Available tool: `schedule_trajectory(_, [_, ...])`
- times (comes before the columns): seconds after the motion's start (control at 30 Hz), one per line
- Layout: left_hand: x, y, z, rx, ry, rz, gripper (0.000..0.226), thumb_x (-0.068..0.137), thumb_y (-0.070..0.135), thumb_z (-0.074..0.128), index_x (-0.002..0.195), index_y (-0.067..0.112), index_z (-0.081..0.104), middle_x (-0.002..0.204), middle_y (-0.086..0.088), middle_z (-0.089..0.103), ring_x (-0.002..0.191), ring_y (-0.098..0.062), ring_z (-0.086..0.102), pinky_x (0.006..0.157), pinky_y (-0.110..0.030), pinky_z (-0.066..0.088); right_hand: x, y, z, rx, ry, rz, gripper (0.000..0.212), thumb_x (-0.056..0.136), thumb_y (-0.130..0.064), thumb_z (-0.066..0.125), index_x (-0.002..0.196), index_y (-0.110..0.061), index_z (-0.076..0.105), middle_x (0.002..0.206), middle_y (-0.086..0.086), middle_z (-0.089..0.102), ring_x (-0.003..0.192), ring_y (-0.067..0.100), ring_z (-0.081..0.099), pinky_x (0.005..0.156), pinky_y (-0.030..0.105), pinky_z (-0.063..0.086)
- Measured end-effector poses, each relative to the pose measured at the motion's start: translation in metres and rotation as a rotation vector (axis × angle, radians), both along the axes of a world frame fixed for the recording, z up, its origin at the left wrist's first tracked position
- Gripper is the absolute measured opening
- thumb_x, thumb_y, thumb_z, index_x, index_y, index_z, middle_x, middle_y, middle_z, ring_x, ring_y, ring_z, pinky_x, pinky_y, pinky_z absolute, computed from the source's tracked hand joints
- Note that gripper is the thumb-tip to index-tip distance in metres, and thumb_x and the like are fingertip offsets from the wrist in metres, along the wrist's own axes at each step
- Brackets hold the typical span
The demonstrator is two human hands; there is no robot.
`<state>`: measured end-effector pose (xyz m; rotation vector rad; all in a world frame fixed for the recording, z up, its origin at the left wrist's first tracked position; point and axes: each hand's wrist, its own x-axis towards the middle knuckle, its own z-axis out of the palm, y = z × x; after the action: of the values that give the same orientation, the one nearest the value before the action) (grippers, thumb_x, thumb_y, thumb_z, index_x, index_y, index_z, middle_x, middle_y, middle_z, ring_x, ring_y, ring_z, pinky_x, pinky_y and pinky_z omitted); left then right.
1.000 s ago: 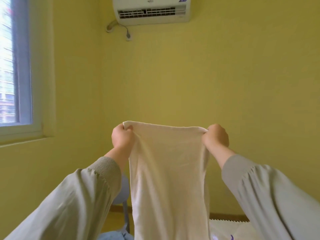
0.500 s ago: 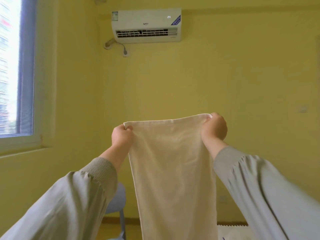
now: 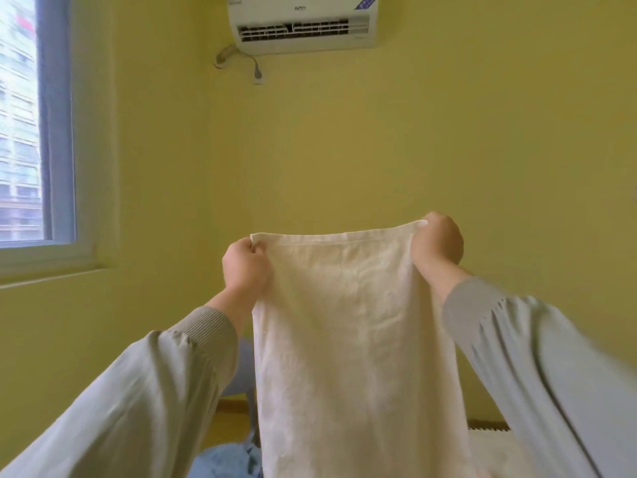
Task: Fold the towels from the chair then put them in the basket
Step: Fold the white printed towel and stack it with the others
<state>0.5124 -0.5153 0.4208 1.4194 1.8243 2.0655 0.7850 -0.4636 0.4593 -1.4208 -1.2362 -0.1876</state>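
Note:
A cream towel (image 3: 351,339) hangs in front of me, stretched flat along its top edge and running out of view at the bottom. My left hand (image 3: 244,267) pinches its upper left corner. My right hand (image 3: 436,243) grips the upper right corner, a little higher than the left. Behind the towel at lower left shows part of a pale blue chair (image 3: 241,370), with light blue cloth (image 3: 227,460) below it. The basket is not in view.
A yellow wall stands ahead with an air conditioner (image 3: 303,24) high up. A window (image 3: 34,125) is on the left. A white surface (image 3: 493,450) shows at lower right behind the towel, and a strip of wooden floor (image 3: 231,422) lies by the chair.
The towel's top edge has been pulled taut and its folds have flattened. My right hand has risen slightly. The view has tilted up and down.

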Motion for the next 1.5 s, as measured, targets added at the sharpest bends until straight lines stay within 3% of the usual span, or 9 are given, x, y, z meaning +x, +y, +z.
schedule_trajectory(0.3, [-0.022, 0.11, -0.083, -0.484, 0.224, 0.065, 0.027, 0.083, 0.017, 0.057, 0.057, 0.013, 0.051, 0.056, -0.001, 0.046, 0.052, -0.02, 0.04, 0.046, -0.021, 0.03, 0.019, 0.107, -0.105, -0.328, 0.024, 0.053, 0.017, 0.08, 0.007, 0.05, 0.075, 0.003, 0.066, 0.073, 0.015, 0.055, 0.07, 0.027, 0.051, 0.065, 0.029, 0.041])
schedule_trajectory(0.43, [-0.027, 0.154, -0.123, -0.55, 0.16, 0.053, 0.021, 0.087, 0.017, 0.053, 0.068, 0.008, 0.059, 0.062, -0.005, 0.055, 0.049, -0.02, 0.047, 0.045, -0.02, 0.033, 0.011, 0.151, -0.149, -0.376, -0.042, 0.056, 0.016, 0.083, 0.0, 0.055, 0.088, 0.006, 0.07, 0.098, 0.022, 0.065, 0.09, 0.034, 0.062, 0.073, 0.032, 0.048])
schedule_trajectory(0.53, [-0.023, 0.179, -0.159, -0.604, -0.021, -0.053, 0.025, 0.095, 0.018, 0.045, 0.095, 0.002, 0.063, 0.059, -0.007, 0.064, 0.041, -0.017, 0.059, 0.04, -0.019, 0.042, 0.002, 0.173, -0.183, -0.437, -0.142, 0.013, 0.015, 0.087, -0.005, 0.057, 0.092, -0.003, 0.071, 0.117, 0.017, 0.056, 0.103, 0.034, 0.057, 0.082, 0.033, 0.046])
schedule_trajectory(0.73, [-0.013, 0.211, -0.258, -0.768, -0.41, -0.229, 0.036, 0.099, 0.012, 0.039, 0.133, 0.002, 0.044, 0.076, -0.011, 0.065, 0.059, -0.023, 0.064, 0.047, -0.028, 0.05, -0.012, 0.195, -0.283, -0.693, -0.091, 0.107, 0.016, 0.087, -0.01, 0.057, 0.071, -0.011, 0.059, 0.084, 0.015, 0.068, 0.079, 0.032, 0.064, 0.068, 0.03, 0.047])
schedule_trajectory(1.0, [-0.013, 0.203, -0.364, -0.889, -0.752, -0.251, 0.03, 0.096, 0.023, 0.034, 0.098, 0.0, 0.053, 0.086, -0.018, 0.069, 0.07, -0.03, 0.067, 0.063, -0.034, 0.054, -0.013, 0.197, -0.395, -0.91, 0.044, 0.268, 0.035, 0.092, -0.021, 0.05, 0.058, -0.012, 0.047, 0.075, 0.018, 0.066, 0.085, 0.038, 0.067, 0.072, 0.032, 0.047])
schedule_trajectory(1.17, [-0.018, 0.179, -0.413, -1.102, -0.618, -0.233, 0.027, 0.094, 0.013, 0.045, 0.08, -0.004, 0.06, 0.062, -0.018, 0.067, 0.06, -0.028, 0.065, 0.068, -0.036, 0.057, 0.004, 0.177, -0.438, -1.158, -0.102, 0.157, 0.025, 0.09, -0.02, 0.045, 0.082, -0.002, 0.06, 0.075, 0.022, 0.061, 0.084, 0.035, 0.065, 0.059, 0.026, 0.039])
schedule_trajectory(1.3, [-0.014, 0.162, -0.45, -1.528, -0.363, -0.385, 0.022, 0.097, 0.009, 0.047, 0.079, 0.005, 0.06, 0.069, -0.007, 0.065, 0.057, -0.017, 0.063, 0.058, -0.026, 0.05, 0.001, 0.144, -0.48, -1.589, -0.266, 0.301, 0.017, 0.088, -0.01, 0.046, 0.072, -0.008, 0.049, 0.062, 0.007, 0.052, 0.048, 0.023, 0.057, 0.034, 0.018, 0.037])
schedule_trajectory(1.37, [-0.009, 0.158, -0.47, -1.642, -0.201, -0.424, 0.021, 0.099, 0.008, 0.042, 0.09, 0.009, 0.061, 0.075, -0.003, 0.059, 0.052, -0.012, 0.064, 0.051, -0.023, 0.048, -0.004, 0.13, -0.499, -1.687, -0.466, 0.34, 0.014, 0.085, -0.007, 0.048, 0.072, -0.009, 0.054, 0.068, 0.006, 0.055, 0.066, 0.025, 0.064, 0.04, 0.021, 0.041])
schedule_trajectory(1.5, [-0.003, 0.149, -0.501, -1.786, -0.022, -0.533, 0.02, 0.097, 0.006, 0.037, 0.096, 0.013, 0.056, 0.063, -0.003, 0.055, 0.036, -0.009, 0.056, 0.04, -0.017, 0.039, -0.008, 0.113, -0.539, -1.693, -0.71, 0.294, 0.034, 0.088, -0.009, 0.042, 0.117, -0.009, 0.059, 0.122, 0.008, 0.061, 0.112, 0.026, 0.059, 0.088, 0.029, 0.048])
